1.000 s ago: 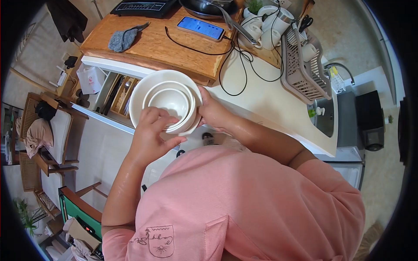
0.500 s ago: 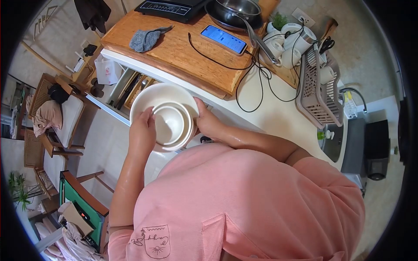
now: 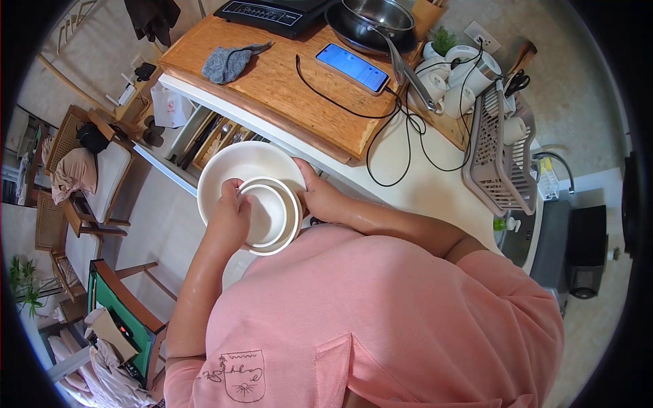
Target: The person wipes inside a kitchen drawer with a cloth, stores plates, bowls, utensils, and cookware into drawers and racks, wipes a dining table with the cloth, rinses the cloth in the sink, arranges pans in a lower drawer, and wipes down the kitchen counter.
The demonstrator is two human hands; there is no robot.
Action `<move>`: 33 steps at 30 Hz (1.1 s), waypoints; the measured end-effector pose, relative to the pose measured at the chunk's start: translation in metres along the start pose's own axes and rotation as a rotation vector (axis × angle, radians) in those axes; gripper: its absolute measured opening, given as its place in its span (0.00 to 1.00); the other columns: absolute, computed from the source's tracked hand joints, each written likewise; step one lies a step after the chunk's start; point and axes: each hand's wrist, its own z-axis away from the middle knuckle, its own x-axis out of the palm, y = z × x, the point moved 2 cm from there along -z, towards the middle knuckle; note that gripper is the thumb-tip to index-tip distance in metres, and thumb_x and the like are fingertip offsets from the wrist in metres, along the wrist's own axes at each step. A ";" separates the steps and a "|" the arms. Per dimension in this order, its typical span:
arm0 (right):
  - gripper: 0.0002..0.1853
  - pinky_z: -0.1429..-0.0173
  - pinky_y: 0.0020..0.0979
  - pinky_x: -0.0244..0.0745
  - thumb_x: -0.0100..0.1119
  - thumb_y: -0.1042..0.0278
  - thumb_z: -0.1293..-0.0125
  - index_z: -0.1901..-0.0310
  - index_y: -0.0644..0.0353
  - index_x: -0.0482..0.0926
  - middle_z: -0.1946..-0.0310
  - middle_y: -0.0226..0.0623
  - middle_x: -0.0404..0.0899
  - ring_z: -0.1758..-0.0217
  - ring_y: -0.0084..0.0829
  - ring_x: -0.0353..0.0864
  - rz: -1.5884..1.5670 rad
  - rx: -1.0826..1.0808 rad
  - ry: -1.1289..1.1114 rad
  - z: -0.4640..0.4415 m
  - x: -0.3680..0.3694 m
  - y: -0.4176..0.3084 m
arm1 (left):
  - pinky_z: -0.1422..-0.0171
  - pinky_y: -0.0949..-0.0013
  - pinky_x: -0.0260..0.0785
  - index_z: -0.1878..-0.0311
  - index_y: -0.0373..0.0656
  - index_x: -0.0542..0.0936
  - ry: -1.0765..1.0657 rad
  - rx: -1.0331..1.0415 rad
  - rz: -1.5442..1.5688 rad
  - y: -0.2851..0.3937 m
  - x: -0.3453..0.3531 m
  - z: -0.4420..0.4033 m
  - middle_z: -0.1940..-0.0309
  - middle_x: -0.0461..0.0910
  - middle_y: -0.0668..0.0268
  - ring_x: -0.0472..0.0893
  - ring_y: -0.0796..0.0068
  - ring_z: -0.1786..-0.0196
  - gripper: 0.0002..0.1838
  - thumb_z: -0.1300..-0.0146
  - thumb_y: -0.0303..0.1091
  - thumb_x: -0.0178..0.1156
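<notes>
Head view: we find both hands close together on nested white bowls. Our left hand (image 3: 231, 216) is closed at the left rims of the two smaller bowls (image 3: 265, 216); our right hand (image 3: 325, 195) clasps the right side of the large bowl (image 3: 228, 163). We judge the step in hand to be handling the nest; a next move calls for steady support from the right and controlled fingers on the left. An open drawer (image 3: 162, 171) lies beyond our left hand, the dish rack (image 3: 500, 163) rightward of our right. Hidden: the bowls' undersides and our right fingertips. We cannot tell exactly which inner rim is pinched.
</notes>
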 end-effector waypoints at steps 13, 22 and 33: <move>0.39 0.61 0.37 0.86 0.45 0.82 0.36 0.24 0.49 0.45 0.39 0.51 0.68 0.49 0.44 0.81 -0.165 0.140 0.067 0.007 -0.007 0.009 | 0.42 0.49 0.68 0.40 0.43 0.73 0.305 0.190 -0.298 -0.004 0.002 -0.019 0.53 0.76 0.46 0.76 0.43 0.49 0.22 0.37 0.17 0.49; 0.39 0.65 0.43 0.86 0.45 0.83 0.36 0.26 0.46 0.48 0.40 0.49 0.69 0.51 0.44 0.82 -0.354 0.255 0.077 -0.029 -0.010 0.048 | 0.40 0.51 0.68 0.40 0.48 0.74 0.306 0.184 -0.269 -0.031 0.024 -0.073 0.51 0.76 0.47 0.75 0.45 0.47 0.22 0.36 0.19 0.49; 0.40 0.57 0.48 0.84 0.44 0.83 0.35 0.25 0.41 0.46 0.37 0.48 0.67 0.48 0.47 0.81 -0.507 0.461 0.077 -0.074 -0.008 0.131 | 0.37 0.52 0.68 0.38 0.50 0.75 0.172 0.142 -0.295 -0.089 0.063 -0.112 0.46 0.75 0.49 0.75 0.44 0.45 0.26 0.38 0.18 0.48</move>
